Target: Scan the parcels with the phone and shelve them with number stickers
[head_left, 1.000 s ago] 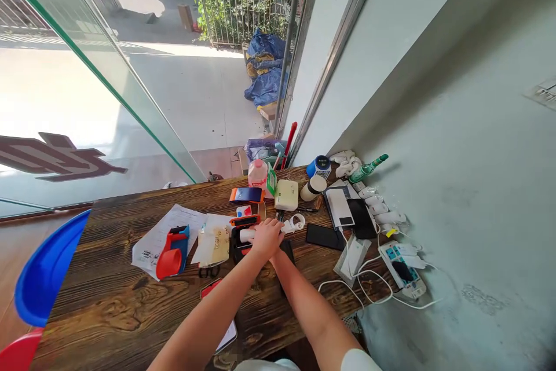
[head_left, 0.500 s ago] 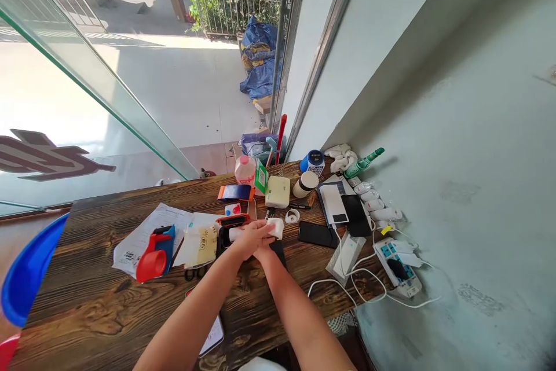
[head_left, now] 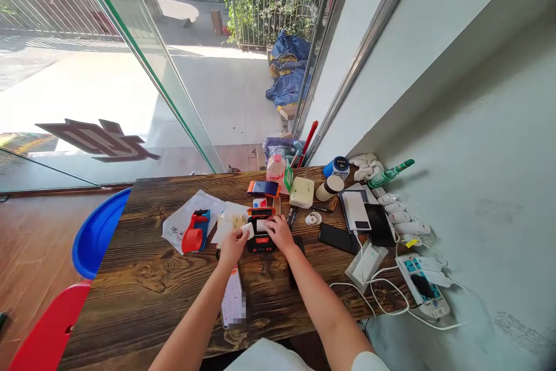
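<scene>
A black and orange portable label printer (head_left: 261, 245) sits on the wooden table with its orange-edged lid raised. Inside its bay lies a white paper roll (head_left: 261, 226). My right hand (head_left: 280, 232) reaches in from the right, its fingers closed on the right end of the roll. My left hand (head_left: 233, 245) is just left of the printer, pinching a small white piece of paper (head_left: 248, 230). Whether that piece is joined to the roll cannot be made out. A phone with a lit screen (head_left: 233, 297) lies below my left hand.
Left of the printer are a red and blue tape dispenser (head_left: 195, 233) and paper sheets (head_left: 182, 217). To the right lie a small white roll (head_left: 313, 218), a black phone (head_left: 337, 237), white cables (head_left: 391, 312) and a power strip (head_left: 423, 287). Behind stand a pink-capped bottle (head_left: 276, 167) and a cream jar (head_left: 330, 187).
My hands were together over the white paper right of the printer. They have separated: the left is now left of the printer with the paper, the right at the roll. The view has shifted left.
</scene>
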`<action>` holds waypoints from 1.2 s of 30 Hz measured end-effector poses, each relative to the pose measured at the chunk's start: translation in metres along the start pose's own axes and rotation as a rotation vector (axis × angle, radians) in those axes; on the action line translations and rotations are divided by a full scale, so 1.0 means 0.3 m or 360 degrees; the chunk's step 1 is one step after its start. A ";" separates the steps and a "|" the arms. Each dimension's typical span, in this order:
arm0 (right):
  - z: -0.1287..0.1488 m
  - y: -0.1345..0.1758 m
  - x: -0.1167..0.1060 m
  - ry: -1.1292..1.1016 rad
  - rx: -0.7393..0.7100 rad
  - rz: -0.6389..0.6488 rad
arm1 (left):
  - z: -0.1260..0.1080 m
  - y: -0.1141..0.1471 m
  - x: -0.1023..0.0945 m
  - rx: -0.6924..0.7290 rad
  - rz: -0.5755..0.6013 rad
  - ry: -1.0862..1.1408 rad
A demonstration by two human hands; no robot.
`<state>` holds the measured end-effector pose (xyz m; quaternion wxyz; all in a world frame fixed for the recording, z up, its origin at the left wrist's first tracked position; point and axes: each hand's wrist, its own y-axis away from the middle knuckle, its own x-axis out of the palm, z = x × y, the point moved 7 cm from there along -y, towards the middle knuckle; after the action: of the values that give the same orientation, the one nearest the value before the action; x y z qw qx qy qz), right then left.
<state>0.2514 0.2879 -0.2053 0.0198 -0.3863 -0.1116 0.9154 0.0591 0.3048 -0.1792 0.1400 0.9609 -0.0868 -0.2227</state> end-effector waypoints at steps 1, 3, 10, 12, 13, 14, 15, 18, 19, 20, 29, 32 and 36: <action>0.007 0.002 0.001 -0.0004 -0.0017 0.0000 | 0.016 -0.013 -0.004 0.0007 -0.0051 -0.0106; 0.018 0.004 0.004 -0.0004 -0.0036 0.0000 | 0.030 -0.039 0.004 0.0030 -0.0121 -0.0277; 0.024 0.006 0.016 0.0010 -0.0015 0.0005 | 0.006 -0.109 0.093 0.0096 -0.0056 -0.0833; 0.021 0.007 0.017 0.0014 0.0005 0.0000 | 0.002 -0.115 0.118 0.0075 -0.0001 -0.0977; 0.019 0.007 0.017 0.0016 0.0015 -0.0004 | -0.001 -0.116 0.131 0.0073 0.0026 -0.1039; 0.017 0.007 0.017 0.0019 0.0025 -0.0008 | -0.005 -0.117 0.144 0.0078 0.0050 -0.1093; 0.014 0.007 0.018 0.0023 0.0034 -0.0012 | -0.009 -0.118 0.157 0.0087 0.0070 -0.1139; 0.007 0.004 0.019 0.0034 0.0057 -0.0019 | -0.017 -0.124 0.183 0.0082 0.0092 -0.1235; 0.004 0.003 0.019 0.0036 0.0063 -0.0020 | -0.017 -0.128 0.186 0.0068 0.0087 -0.1253; 0.003 0.001 0.018 0.0038 0.0067 -0.0021 | -0.015 -0.132 0.187 0.0053 0.0076 -0.1264; 0.039 0.026 0.003 0.0045 0.0020 0.0021 | 0.024 -0.135 0.177 0.0201 0.0001 -0.1281; 0.051 0.036 -0.004 0.0062 0.0020 0.0016 | 0.008 -0.106 0.150 0.0317 -0.0050 -0.1225; 0.065 0.034 -0.012 0.0100 0.0006 0.0043 | -0.062 -0.077 0.077 0.0463 -0.0212 -0.1167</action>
<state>0.2406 0.2739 -0.1916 0.0116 -0.4162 -0.1042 0.9032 0.0905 0.3257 -0.1797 -0.0525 0.8309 -0.0991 -0.5450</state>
